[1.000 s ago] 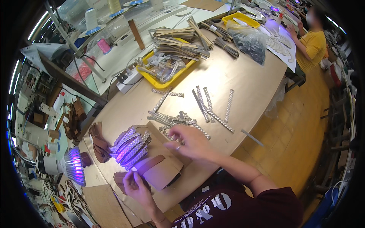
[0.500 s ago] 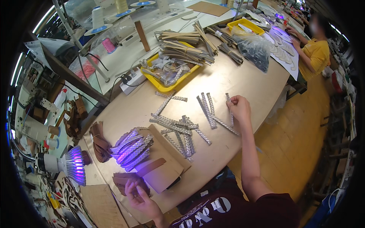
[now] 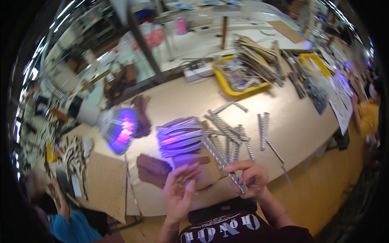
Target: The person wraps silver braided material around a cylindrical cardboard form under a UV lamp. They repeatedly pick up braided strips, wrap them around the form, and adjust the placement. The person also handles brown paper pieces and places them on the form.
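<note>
Right hand point(image 3: 250, 178): the fingers are curled and pinched around one patterned metal strip point(image 3: 222, 162), gripping it near its lower end just above the table's near edge.
Held strip: it runs slanted up and to the left from the right hand, its upper end reaching over the cardboard box toward the bundle of strips.
Left hand point(image 3: 181, 190): open, fingers spread and loosely straight, palm turned toward the right hand; it grasps nothing. Its fingertips point(image 3: 193, 168) lie at or just over the front of the cardboard box point(image 3: 204, 172); whether they press on it cannot be told.
Bundle of strips point(image 3: 180, 137): a stack of like strips lying crosswise on the box, tinged purple by light, just above the left hand.
Loose strips point(image 3: 233, 133): scattered on the bare table to the right of the box, some crossing each other, two lying side by side further right.
Table point(image 3: 300, 121): pale wood; its curved near edge passes just below both hands, with open surface to the right of the loose strips.
Yellow tray point(image 3: 239, 90): at the far side, heaped with slats and parts, well apart from the hands.
Purple lamp point(image 3: 121, 129): glowing to the left of the bundle.
Cardboard sheet point(image 3: 106, 184): flat at the lower left, beside the left forearm.
</note>
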Available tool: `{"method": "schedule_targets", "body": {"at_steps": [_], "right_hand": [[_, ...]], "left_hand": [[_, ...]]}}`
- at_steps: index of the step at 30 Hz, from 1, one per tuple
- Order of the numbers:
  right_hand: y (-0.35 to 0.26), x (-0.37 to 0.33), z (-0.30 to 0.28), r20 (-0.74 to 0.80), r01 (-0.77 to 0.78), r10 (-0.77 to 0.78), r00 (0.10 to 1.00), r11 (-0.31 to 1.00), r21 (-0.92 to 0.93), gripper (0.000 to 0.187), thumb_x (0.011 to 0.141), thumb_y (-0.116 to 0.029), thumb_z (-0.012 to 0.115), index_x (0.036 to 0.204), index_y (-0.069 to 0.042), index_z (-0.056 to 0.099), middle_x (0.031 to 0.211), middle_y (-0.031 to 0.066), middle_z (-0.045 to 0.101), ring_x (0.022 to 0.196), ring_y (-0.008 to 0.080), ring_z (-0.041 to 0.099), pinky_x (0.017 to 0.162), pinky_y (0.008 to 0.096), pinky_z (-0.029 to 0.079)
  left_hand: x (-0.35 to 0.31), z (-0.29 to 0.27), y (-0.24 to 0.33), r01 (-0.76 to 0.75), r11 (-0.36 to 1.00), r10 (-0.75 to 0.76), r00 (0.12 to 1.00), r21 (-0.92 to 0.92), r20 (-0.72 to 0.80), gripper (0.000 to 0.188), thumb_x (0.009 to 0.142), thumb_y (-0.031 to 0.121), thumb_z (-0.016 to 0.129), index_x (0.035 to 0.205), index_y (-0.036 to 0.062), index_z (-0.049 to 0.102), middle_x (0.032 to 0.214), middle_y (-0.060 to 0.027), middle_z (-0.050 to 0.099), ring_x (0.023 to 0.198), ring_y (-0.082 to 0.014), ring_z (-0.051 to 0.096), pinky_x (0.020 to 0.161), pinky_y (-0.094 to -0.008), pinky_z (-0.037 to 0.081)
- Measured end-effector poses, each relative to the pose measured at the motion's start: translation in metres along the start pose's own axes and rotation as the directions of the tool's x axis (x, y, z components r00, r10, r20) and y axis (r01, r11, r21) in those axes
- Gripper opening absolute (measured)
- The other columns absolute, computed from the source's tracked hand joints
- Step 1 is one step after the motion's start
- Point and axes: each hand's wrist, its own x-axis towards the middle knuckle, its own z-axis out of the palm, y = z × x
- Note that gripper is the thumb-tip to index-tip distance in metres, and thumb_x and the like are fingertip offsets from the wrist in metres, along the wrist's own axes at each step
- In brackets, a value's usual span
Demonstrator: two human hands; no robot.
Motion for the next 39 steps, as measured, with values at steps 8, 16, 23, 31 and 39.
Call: {"method": "schedule_targets", "body": {"at_steps": [8,16,23,31,39], "right_hand": [[0.021,0.012,0.047,0.235,-0.096,0.057,0.970,0.983,0.156,0.032,0.071,0.011,0.070,0.083,-0.009,0.048,0.102,0.0204,0.067,0.094,0.0281,0.068,0.083,0.0361,0.055],[0.028,0.020,0.052,0.384,-0.177,0.123,0.915,0.978,0.110,0.022,0.079,-0.006,0.075,0.085,-0.008,0.054,0.116,0.0205,0.065,0.104,0.0304,0.066,0.088,0.0366,0.052],[0.014,0.025,0.068,0.083,-0.522,0.535,0.840,0.758,0.391,0.031,0.083,0.000,0.067,0.098,-0.005,0.040,0.094,0.0158,0.062,0.088,0.0254,0.066,0.083,0.0386,0.056],[0.010,0.038,0.067,0.078,-0.619,0.661,0.747,0.647,0.444,0.035,0.088,0.005,0.063,0.115,-0.002,0.042,0.099,0.0122,0.062,0.094,0.0231,0.068,0.087,0.0326,0.055],[0.019,0.035,0.070,-0.033,-0.604,0.654,0.756,0.717,0.348,0.026,0.091,0.004,0.059,0.113,-0.001,0.045,0.096,0.0123,0.062,0.086,0.0206,0.068,0.081,0.0315,0.056]], "left_hand": [[0.025,-0.028,0.006,-0.047,0.959,0.027,0.997,-0.279,-0.074,0.055,0.097,0.005,0.050,0.144,0.0005,0.023,0.135,-0.0282,0.048,0.120,-0.0324,0.055,0.102,-0.0453,0.045],[0.036,-0.047,-0.005,-0.080,0.915,-0.006,0.977,-0.394,-0.211,0.051,0.095,0.001,0.055,0.140,-0.0034,0.032,0.121,-0.0213,0.061,0.110,-0.0213,0.062,0.096,-0.0337,0.050],[0.033,-0.057,-0.017,-0.155,0.900,0.040,0.960,-0.407,-0.277,0.019,0.092,0.005,0.062,0.110,-0.0032,0.059,0.094,-0.0082,0.064,0.082,-0.0163,0.066,0.076,-0.0307,0.057],[0.032,-0.054,-0.019,-0.050,0.947,-0.091,0.904,-0.316,-0.418,0.017,0.091,0.004,0.064,0.106,-0.0020,0.060,0.087,-0.0063,0.064,0.073,-0.0129,0.064,0.069,-0.0279,0.058],[0.023,-0.054,-0.018,-0.025,0.909,-0.143,0.919,-0.416,-0.368,0.019,0.094,0.002,0.058,0.110,-0.0067,0.059,0.091,-0.0133,0.069,0.084,-0.0211,0.070,0.080,-0.0314,0.058]]}}
